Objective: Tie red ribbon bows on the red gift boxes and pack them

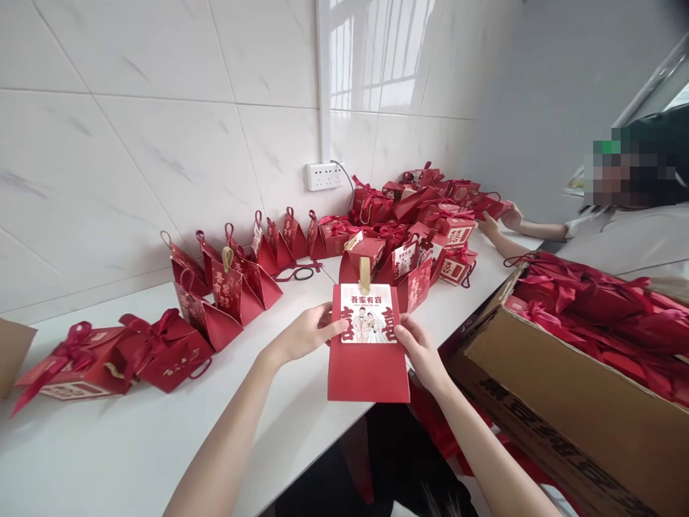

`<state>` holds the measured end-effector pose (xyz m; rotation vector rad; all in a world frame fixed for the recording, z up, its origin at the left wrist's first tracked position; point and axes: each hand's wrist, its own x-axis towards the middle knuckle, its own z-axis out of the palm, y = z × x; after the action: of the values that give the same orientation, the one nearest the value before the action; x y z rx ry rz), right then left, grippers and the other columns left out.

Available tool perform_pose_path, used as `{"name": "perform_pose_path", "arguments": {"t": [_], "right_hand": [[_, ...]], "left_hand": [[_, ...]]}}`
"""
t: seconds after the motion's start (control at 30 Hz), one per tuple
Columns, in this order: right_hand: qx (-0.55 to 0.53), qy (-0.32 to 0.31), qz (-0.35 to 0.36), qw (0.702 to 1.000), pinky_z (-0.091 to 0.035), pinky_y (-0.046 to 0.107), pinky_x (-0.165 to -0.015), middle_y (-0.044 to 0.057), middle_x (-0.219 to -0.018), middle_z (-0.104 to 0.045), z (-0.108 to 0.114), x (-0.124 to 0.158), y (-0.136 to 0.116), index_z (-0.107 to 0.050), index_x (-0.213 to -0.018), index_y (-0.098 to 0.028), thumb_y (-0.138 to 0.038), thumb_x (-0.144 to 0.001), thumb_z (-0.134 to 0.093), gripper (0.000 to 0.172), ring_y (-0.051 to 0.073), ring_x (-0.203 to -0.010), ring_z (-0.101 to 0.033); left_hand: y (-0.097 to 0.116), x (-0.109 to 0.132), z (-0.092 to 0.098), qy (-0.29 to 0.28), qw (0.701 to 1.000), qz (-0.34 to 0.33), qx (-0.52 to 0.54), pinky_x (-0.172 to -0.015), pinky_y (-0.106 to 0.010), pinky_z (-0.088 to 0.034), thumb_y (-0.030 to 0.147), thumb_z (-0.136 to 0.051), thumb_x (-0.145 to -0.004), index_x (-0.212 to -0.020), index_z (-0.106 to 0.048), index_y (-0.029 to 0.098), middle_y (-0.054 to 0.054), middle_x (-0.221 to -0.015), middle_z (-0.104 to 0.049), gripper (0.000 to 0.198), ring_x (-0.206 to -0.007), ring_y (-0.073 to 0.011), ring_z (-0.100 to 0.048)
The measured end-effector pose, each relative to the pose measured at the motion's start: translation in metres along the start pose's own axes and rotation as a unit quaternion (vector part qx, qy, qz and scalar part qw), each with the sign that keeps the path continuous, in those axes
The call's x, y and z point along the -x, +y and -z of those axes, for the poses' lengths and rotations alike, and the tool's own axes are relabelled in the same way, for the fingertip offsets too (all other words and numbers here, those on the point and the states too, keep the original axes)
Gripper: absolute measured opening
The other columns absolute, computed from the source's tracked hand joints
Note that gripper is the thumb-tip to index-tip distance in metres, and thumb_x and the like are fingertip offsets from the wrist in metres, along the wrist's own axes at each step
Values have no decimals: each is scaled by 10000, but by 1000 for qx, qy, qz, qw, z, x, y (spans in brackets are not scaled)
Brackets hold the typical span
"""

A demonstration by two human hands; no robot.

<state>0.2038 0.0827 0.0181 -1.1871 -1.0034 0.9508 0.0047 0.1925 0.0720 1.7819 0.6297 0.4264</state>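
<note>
While both hands grip it, the box [368, 370] sits at the bench's [134, 445] front edge, its lower part hanging past the edge. Left hand [306, 334] pinches the left side, thumb on the card [369, 322]; right hand [423, 352] pinches the right side, thumb on top. Both are closed on the box.

Room: a bare stretch of bench lies left of the left arm, running to the bow boxes [156, 352]. Ahead, a row of red boxes [237, 287] stands near, and a pile [430, 208] fills the back against the wall [161, 143]. The carton [565, 402] sits tight beside the right arm, so that side is cramped.

Hidden: fingers behind the box are not visible. The carton is cut off at the right and bottom, its print hard to read, and red ribbons [592, 301] cover whatever is inside. A brown corner [13, 352] is cut off at the left edge; can't tell what it is. A co-worker's hand [487, 224] rests by the pile, the other partly behind boxes.

Orientation: the box is flat, card face up toward the camera. Its long axis runs from the person toward the wall, gold tab [364, 273] at the far end, plain red end nearest the person.
</note>
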Motion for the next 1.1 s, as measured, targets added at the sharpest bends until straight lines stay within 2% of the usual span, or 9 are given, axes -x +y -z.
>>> {"name": "perform_pose_path", "arguments": {"t": [0.17, 0.3, 0.43, 0.53, 0.63, 0.73, 0.87, 1.1], "right_hand": [[-21, 11, 2, 1000, -518, 305, -709, 36, -880, -645, 2, 9, -10, -550, -867, -205, -523, -793, -598, 330, 198, -791, -630], [-14, -44, -12, 999, -488, 261, -655, 16, -817, -647, 0, 20, -21, -563, -825, -196, -517, -774, -626, 331, 166, -732, -612], [-6, -90, -33, 995, -454, 234, -596, 10, -760, -659, -3, 27, -29, -583, -810, -193, -522, -768, -631, 335, 138, -649, -587], [0, -96, -28, 995, -451, 236, -600, 10, -761, -656, -4, 30, -31, -591, -823, -198, -525, -776, -620, 331, 140, -655, -587], [17, -98, -11, 995, -455, 243, -622, 9, -761, -646, -4, 30, -30, -594, -834, -201, -523, -778, -619, 328, 150, -686, -594], [18, -102, -11, 995, -456, 246, -614, 1, -729, -633, -4, 30, -30, -591, -822, -202, -526, -771, -623, 330, 154, -675, -600], [-14, -118, -33, 992, -470, 269, -589, 11, -752, -652, -5, 30, -32, -581, -804, -204, -526, -778, -607, 324, 168, -649, -618], [-32, -126, -47, 990, -497, 294, -600, 27, -778, -668, -5, 31, -32, -590, -819, -206, -524, -764, -624, 324, 193, -685, -642]], "left_hand": [[9, 2, -6, 5, 1000, 6, 15, -902, -379, -485, 520, -518, -836, -1220, -511, 172, -111, -1221, -607, 518, -1041, -255, -606], [20, 7, -3, 108, 994, -11, -6, -936, -368, -434, 534, -522, -824, -1119, -569, 163, -91, -1145, -644, 477, -1055, -254, -592], [28, 13, -5, 138, 988, -27, 58, -787, -313, -482, 496, -538, -826, -962, -604, 138, -78, -919, -697, 389, -847, -205, -652], [31, 14, -7, 168, 984, -42, 40, -666, -262, -474, 453, -560, -827, -887, -618, 140, -47, -768, -688, 324, -717, -160, -636], [31, 15, -7, 198, 979, -53, 17, -595, -224, -448, 430, -587, -813, -850, -636, 143, -29, -745, -673, 293, -672, -129, -603], [32, 16, -6, 203, 978, -55, 15, -553, -211, -436, 422, -607, -797, -831, -655, 137, -24, -732, -663, 291, -625, -112, -582], [34, 18, -3, 178, 982, -49, 43, -510, -203, -441, 413, -617, -789, -829, -667, 141, -5, -640, -648, 279, -554, -104, -574], [36, 18, -3, 159, 983, -73, 59, -533, -167, -474, 356, -616, -809, -796, -665, 162, 17, -608, -652, 201, -577, -88, -600]]}}
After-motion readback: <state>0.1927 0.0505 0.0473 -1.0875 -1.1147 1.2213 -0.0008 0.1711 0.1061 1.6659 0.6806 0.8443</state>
